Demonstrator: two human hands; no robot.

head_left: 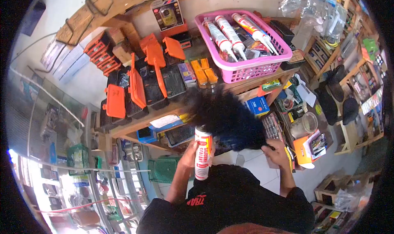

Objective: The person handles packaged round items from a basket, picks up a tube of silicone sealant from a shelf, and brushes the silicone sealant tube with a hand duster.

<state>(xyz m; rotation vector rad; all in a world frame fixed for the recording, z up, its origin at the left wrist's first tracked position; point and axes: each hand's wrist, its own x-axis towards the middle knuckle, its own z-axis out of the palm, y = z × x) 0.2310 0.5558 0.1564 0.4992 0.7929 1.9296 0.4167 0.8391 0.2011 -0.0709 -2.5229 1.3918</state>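
dark duster (236, 121): blurred | sealant tube (202, 160): upper tip hidden | shirt lettering (197, 200): partly hidden

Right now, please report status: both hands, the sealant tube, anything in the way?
Left hand gripping silicone sealant tube. Right hand holding dark feather duster. Duster crowding tube's upper end; nozzle not visible.

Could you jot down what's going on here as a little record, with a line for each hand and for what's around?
Left hand: holds a silicone sealant tube
Right hand: holds a dark, fluffy duster
Overlap: duster hides the tube's upper end
Pink basket: on the wooden shelf, holding more nozzled tubes
Left of basket: black bins with orange lids, several raised
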